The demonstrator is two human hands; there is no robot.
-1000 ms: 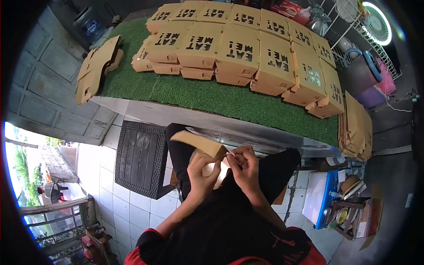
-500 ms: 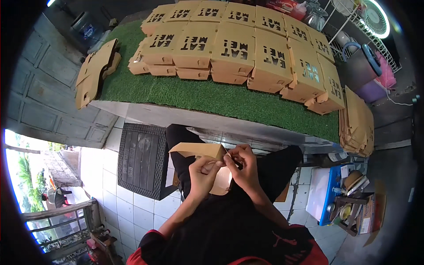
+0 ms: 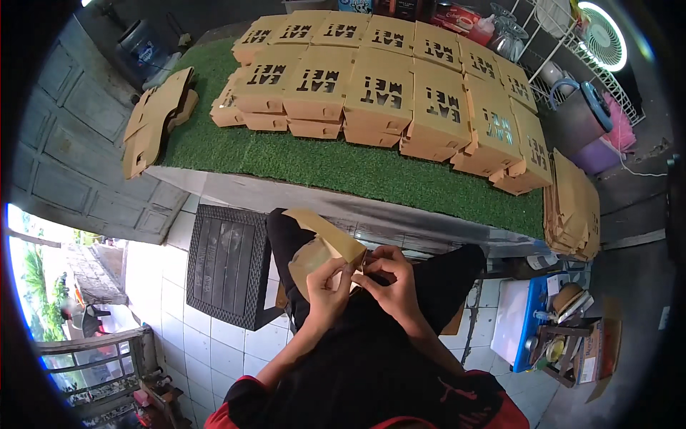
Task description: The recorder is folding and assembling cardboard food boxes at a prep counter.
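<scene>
A partly folded brown cardboard box (image 3: 330, 234) is held over my lap, tilted, with one side panel standing up and reaching toward the far left. My left hand (image 3: 329, 289) grips its near side, thumb against the fingers. At the box's right corner, my right hand (image 3: 391, 281) has its fingers bent and pressed on the card edge. The fingers hide the exact fold between the two hands. Beyond my knees, rows of folded cardboard boxes (image 3: 316, 80) with dark printed lids stand stacked on a table covered in green artificial turf (image 3: 286, 155).
Flat cardboard blanks (image 3: 151, 125) lie at the table's left end, and more stacked blanks (image 3: 572, 204) at its right end. A dark plastic stool (image 3: 225, 264) stands left of my legs. On the right are a blue-and-white container (image 3: 516, 322) and a carton (image 3: 607, 343).
The box has tilted, its raised panel now pointing more up and away, and more of its inside shows. Both hands stay on it; the right fingers have shifted at the corner.
</scene>
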